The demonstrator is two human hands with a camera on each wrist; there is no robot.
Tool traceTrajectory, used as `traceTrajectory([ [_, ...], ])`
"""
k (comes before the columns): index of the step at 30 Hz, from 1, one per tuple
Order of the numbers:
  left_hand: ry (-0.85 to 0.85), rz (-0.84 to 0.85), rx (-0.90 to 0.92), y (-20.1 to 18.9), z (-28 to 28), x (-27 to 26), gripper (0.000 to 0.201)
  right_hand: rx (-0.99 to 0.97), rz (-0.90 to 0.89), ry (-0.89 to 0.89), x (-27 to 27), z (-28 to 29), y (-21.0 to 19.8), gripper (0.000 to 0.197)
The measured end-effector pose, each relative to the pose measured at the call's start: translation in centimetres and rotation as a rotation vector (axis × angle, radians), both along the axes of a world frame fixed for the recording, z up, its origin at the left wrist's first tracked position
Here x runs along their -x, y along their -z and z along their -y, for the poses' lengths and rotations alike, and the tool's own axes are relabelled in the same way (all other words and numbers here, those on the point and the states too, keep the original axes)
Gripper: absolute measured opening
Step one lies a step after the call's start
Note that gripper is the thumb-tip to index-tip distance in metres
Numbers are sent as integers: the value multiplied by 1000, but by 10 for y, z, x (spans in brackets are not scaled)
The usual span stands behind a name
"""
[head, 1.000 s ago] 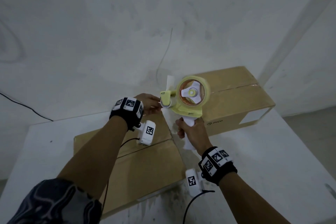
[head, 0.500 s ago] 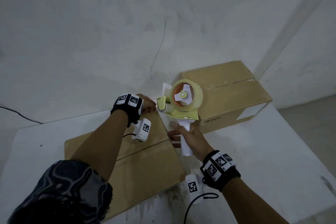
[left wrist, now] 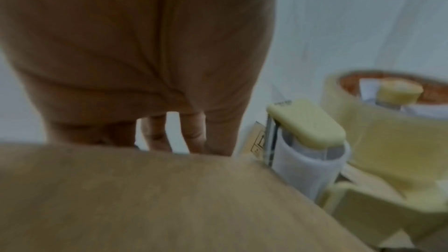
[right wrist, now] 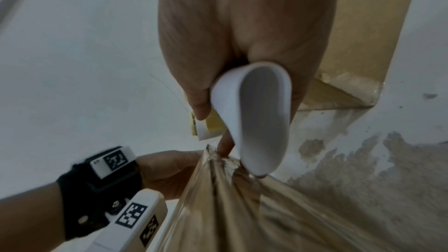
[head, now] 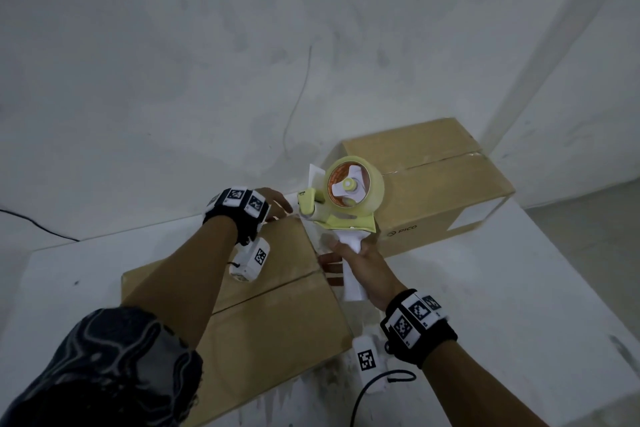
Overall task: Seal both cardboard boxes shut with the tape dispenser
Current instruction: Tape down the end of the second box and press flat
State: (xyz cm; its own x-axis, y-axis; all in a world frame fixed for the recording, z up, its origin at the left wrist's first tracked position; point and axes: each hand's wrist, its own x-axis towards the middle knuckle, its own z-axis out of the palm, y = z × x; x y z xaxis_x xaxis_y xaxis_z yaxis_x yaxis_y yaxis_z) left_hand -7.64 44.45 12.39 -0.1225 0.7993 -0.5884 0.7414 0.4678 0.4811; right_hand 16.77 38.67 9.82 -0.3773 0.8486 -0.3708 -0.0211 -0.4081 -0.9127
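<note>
Since a second ago both hands have slid toward the far edge of the near box, and the tape dispenser has gone with them, its head now past that edge.

Right hand is wrapped round the dispenser's white handle, fingers curled on its left side, thumb along the other. Clear tape stretches from the dispenser down toward the near box and looks crumpled in the right wrist view.

Left hand lies on the far corner of the near box, just beside the dispenser's roller and blade; in the left wrist view its fingers reach straight down over the far edge of the cardboard. Whether they pinch the tape end I cannot tell.

The near box sits on the white counter, its flaps closed along a centre seam. The second box, marked PICO on its side, stands beyond and to the right, close by, flaps likewise closed. Behind both rises a bare white wall.
</note>
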Motion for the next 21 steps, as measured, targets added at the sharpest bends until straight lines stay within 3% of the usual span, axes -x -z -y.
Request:
traceTrajectory([
  [3, 5, 115, -103, -2, 12, 3, 26, 11, -7, -12, 0, 0, -1, 10],
  [6, 89, 147, -66, -12, 20, -5, 26, 11, -21, -14, -1, 1, -2, 14],
  [9, 153, 33, -41, -7, 25, -8, 31, 6, -17, -17, -2, 2, -1, 15],
  [16, 119, -140, 32, -4, 20, -23, 37, 44, 21, 28, 1, 4, 7, 8],
  [21, 134, -124, -67, -14, 36, -18, 44, -7, 59, 11, -1, 5, 5, 11],
])
